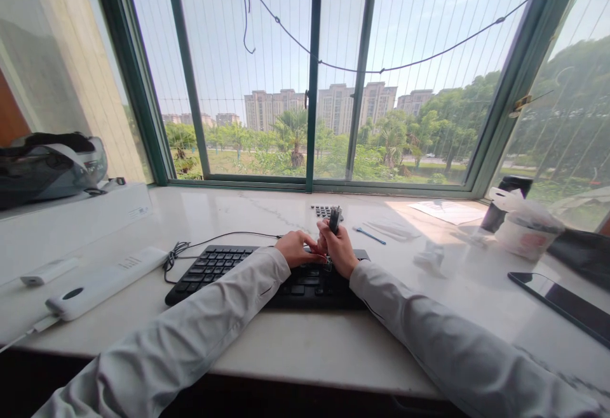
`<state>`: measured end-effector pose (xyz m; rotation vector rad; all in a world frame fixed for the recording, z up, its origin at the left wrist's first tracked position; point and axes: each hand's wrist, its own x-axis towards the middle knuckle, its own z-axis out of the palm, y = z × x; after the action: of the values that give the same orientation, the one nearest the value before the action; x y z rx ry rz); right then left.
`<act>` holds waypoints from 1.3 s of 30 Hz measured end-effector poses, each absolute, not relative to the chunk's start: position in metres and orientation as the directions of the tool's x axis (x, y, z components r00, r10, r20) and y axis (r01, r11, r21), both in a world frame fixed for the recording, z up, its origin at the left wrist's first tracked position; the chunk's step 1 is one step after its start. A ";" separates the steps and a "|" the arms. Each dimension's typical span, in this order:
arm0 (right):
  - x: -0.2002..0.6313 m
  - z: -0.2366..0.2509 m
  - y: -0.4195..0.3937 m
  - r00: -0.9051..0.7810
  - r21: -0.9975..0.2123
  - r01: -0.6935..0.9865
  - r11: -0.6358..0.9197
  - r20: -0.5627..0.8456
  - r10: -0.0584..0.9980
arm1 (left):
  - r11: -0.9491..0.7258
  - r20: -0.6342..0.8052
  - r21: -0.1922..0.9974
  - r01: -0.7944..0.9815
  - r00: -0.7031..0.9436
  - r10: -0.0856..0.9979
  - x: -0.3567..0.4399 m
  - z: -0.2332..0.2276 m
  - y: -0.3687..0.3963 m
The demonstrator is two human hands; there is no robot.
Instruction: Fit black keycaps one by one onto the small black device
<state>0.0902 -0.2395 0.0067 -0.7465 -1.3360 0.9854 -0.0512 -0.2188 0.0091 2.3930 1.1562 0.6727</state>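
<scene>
A black keyboard lies in front of me on the white marble-like sill, partly covered by both forearms. My right hand is closed round an upright black-handled tool over the keyboard's right part. Its lower end is mostly hidden, though a bit of thin wire shows by the keys. My left hand meets the right one at the keys, its fingers bent and drawn together; what they pinch, if anything, is hidden. Just behind the hands, several loose dark keycaps sit in rows.
A thin blue stick tool and clear plastic film lie to the right. Farther right are a phone and a bagged tub. On the left are a white power strip and the keyboard's coiled cable. Windows stand behind.
</scene>
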 end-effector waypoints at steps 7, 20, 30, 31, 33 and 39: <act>0.091 -0.004 -0.236 -0.036 -0.835 -0.004 0.551 0.551 0.834 | -0.558 0.237 0.547 0.624 0.525 0.818 -0.051 0.007 -0.217; 0.091 -0.001 -0.246 -0.017 -0.780 0.089 0.619 0.620 0.784 | -0.562 0.272 0.539 0.628 0.502 0.821 -0.049 0.012 -0.223; 0.096 0.010 -0.262 0.076 -0.724 0.166 0.669 0.686 0.724 | -0.620 0.332 0.611 0.492 0.551 0.765 -0.050 0.017 -0.223; 0.100 0.013 -0.262 0.075 -0.702 0.214 0.679 0.705 0.705 | -0.600 0.339 0.637 0.483 0.524 0.781 -0.050 0.019 -0.223; 0.113 0.018 -0.261 0.027 -0.634 0.332 0.699 0.747 0.664 | -0.560 0.366 0.672 0.484 0.441 0.820 -0.052 0.022 -0.222; 0.148 0.018 -0.244 -0.355 -0.382 0.598 0.704 0.661 0.661 | -0.531 0.432 0.724 0.441 0.311 0.847 -0.054 0.026 -0.218</act>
<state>0.1479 -0.2444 0.0180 -0.9597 -2.0613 0.0934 -0.0538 -0.2179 0.0262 2.1049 1.1384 1.1262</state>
